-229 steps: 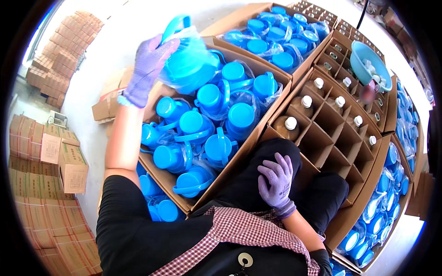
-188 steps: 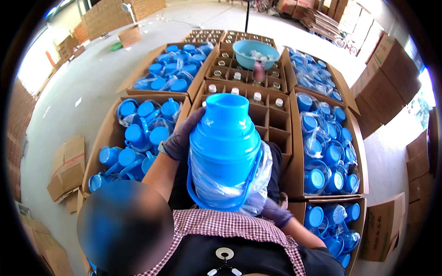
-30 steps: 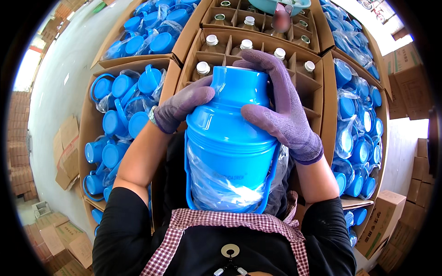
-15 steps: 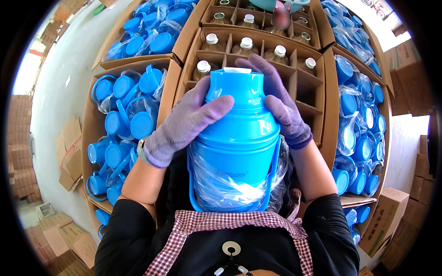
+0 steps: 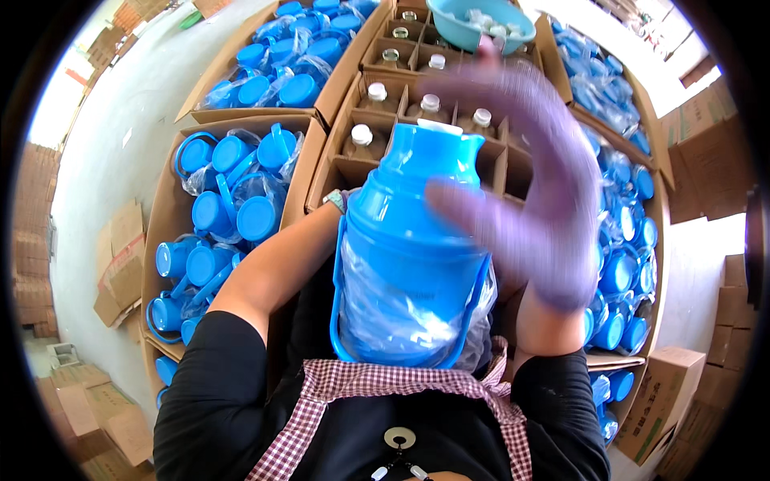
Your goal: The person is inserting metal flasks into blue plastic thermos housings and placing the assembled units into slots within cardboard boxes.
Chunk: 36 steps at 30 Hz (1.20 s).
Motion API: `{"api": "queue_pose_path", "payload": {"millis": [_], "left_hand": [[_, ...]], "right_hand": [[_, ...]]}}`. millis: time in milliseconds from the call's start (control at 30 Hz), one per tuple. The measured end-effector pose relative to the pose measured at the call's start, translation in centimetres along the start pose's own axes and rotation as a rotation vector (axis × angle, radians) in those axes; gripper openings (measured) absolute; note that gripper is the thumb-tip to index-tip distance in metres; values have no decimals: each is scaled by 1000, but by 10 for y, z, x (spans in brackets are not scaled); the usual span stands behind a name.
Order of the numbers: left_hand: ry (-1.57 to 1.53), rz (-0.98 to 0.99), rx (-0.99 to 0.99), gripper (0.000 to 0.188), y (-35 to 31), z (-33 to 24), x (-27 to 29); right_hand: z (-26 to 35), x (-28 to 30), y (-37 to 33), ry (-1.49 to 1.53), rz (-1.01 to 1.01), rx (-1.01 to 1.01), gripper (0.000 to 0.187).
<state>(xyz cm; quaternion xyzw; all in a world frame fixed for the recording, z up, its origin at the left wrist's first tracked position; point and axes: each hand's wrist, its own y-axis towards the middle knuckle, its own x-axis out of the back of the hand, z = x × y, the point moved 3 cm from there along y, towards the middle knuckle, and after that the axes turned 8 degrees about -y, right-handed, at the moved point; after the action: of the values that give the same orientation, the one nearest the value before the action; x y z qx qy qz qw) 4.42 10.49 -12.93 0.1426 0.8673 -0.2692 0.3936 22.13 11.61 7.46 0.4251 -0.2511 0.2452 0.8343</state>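
Note:
A bright blue thermos flask [image 5: 413,240] with a spout, a carrying handle and clear plastic wrap round its lower body stands before me, tilted slightly. A white stopper [image 5: 439,126] shows at its mouth. My left hand [image 5: 346,197] reaches behind the flask's left side; only the wrist and glove cuff show, and its fingers are hidden. My right hand [image 5: 541,196], in a purple-grey glove, is smeared by motion beside the flask's upper right. Its thumb and fingers are spread wide apart, the thumb in front of the flask's shoulder. I see nothing between them.
Beyond the flask, a divided carton [image 5: 322,178] holds glass bottles with white caps. A turquoise basin [image 5: 459,32] with whitish pieces sits at the far end. Cartons of blue lidded flask parts [image 5: 210,212] flank me on both sides. Flattened cardboard [image 5: 120,260] lies at left.
Both hands held the flask's shoulders before. My left hand has gone behind the flask; my right has come away, opening to the right. The flask's spout has turned rightward.

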Motion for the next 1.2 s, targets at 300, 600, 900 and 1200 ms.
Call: {"api": "queue_pose_path", "payload": {"millis": [300,600,900,1200], "left_hand": [[354,-32,-445,84,-139,5,-68],[494,89,-337,117,-242,59,-99],[687,142,-472,110,-230,56,-96],[424,691,-130,112,-249,3,-93]], "right_hand": [[102,16,12,-13,337,100,70],[143,29,-61,-619,316,-432,75],[139,30,-62,-447,241,115,39],[238,20,-58,-286,301,473,39]]}}
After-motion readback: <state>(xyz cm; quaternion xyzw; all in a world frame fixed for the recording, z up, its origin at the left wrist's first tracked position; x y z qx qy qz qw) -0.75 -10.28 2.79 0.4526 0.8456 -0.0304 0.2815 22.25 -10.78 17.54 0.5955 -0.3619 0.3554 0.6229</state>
